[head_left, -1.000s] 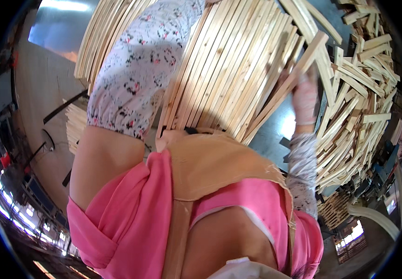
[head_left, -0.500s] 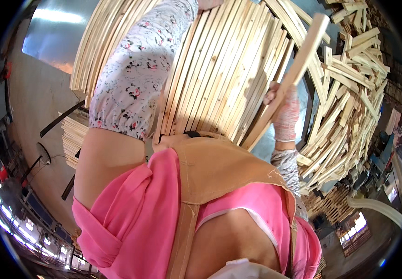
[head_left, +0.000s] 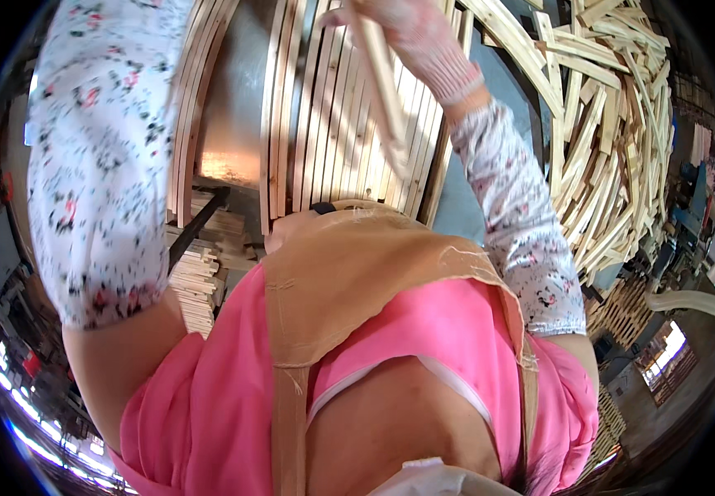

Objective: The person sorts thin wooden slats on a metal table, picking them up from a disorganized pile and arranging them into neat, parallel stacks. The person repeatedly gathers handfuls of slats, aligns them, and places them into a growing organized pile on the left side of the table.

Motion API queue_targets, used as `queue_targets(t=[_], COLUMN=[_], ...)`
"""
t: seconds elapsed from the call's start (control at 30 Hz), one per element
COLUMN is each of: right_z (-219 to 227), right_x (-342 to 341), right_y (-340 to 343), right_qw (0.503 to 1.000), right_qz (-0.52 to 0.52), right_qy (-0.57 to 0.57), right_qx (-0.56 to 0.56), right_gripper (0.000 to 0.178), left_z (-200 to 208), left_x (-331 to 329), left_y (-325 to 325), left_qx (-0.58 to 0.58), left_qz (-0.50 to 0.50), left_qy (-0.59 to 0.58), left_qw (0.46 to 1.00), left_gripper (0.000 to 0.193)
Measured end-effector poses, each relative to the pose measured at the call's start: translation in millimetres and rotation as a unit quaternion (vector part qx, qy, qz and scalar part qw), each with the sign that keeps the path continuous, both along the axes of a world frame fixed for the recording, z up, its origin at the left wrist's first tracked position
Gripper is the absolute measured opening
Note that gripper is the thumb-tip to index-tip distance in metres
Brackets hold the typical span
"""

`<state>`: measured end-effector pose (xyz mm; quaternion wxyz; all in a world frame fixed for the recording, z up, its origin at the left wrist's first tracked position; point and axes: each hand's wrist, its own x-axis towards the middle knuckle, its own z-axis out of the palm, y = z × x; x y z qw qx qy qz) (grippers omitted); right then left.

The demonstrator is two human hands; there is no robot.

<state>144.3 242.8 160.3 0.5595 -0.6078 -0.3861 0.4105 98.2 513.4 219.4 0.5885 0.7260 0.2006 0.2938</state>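
My right hand (head_left: 424, 40), in a pinkish knitted glove, is at the top of the view, closed around a wooden strip (head_left: 381, 78). The strip slants down toward me above a row of pale wooden strips (head_left: 337, 124) lying side by side on a metal table (head_left: 465, 194). Its far end is cut off by the upper edge. My left arm, in a white flowered sleeve (head_left: 109, 157), reaches up past the top left, so the left hand is out of sight.
Another set of wooden strips (head_left: 196, 107) lies left of the row, across a gap of bare metal. A large jumbled heap of wood pieces (head_left: 601, 157) fills the right side. Stacked wood (head_left: 188, 277) sits lower, beyond a dark bar (head_left: 196, 227).
My right hand has carried the strip from the row's right side to above its middle. My left arm has swung left, its hand leaving view. A gap now shows between the strip groups.
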Motion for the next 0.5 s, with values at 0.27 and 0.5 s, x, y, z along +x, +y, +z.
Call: queue_targets(t=[0.27, 0.5], right_z=[37.7, 25.7], right_x=[-46.6, -37.8], right_y=[12.6, -7.8], right_qw=[0.969, 0.910], right_qz=[0.125, 0.274], right_qy=[-0.115, -0.136], right_qx=[-0.181, -0.280], right_gripper=[0.090, 0.080], left_z=[0.9, 4.5], left_x=[-197.1, -210.4], left_y=[-47.0, -61.1], left_qx=[0.265, 0.697], left_qz=[0.097, 0.041], left_qy=[0.112, 0.143], left_qw=[0.953, 0.702], left_gripper=[0.051, 0.068])
